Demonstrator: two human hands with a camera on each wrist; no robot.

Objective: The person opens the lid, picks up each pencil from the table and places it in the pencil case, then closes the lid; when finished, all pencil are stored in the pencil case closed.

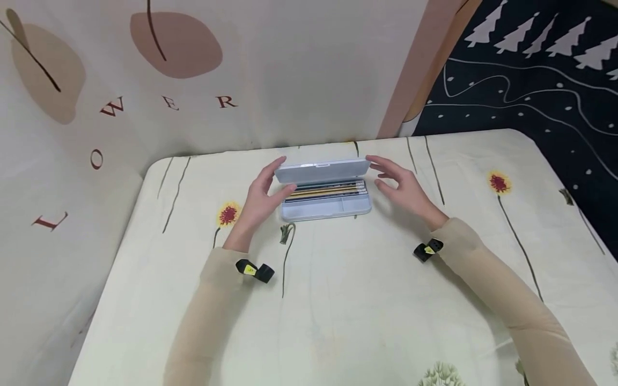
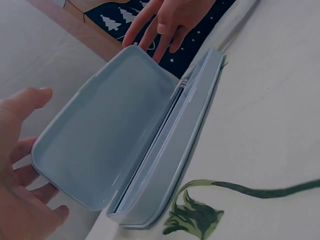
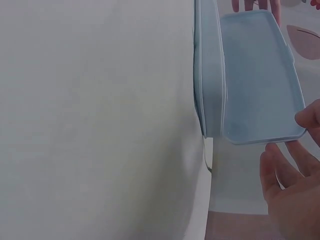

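A pale blue pencil case [image 1: 326, 207] lies on the table with its lid [image 1: 322, 171] raised on the far side. Several pencils [image 1: 325, 191] lie side by side in its back part, and a divider splits the front. At the lid's left end, my left hand [image 1: 259, 201] has its fingers spread, some reaching behind the edge in the left wrist view. My right hand [image 1: 404, 187] is at the other end; in the right wrist view a fingertip [image 3: 304, 118] meets the lid's upper corner. Its thumb stands apart from the case in the head view.
A white cloth printed with flowers [image 1: 328, 300] covers the table. Behind it hangs a pale sheet with lettering [image 1: 309, 75], and a dark cloth with white trees [image 1: 521, 96] is at the right. Each sleeve cuff carries a small black device [image 1: 255, 271].
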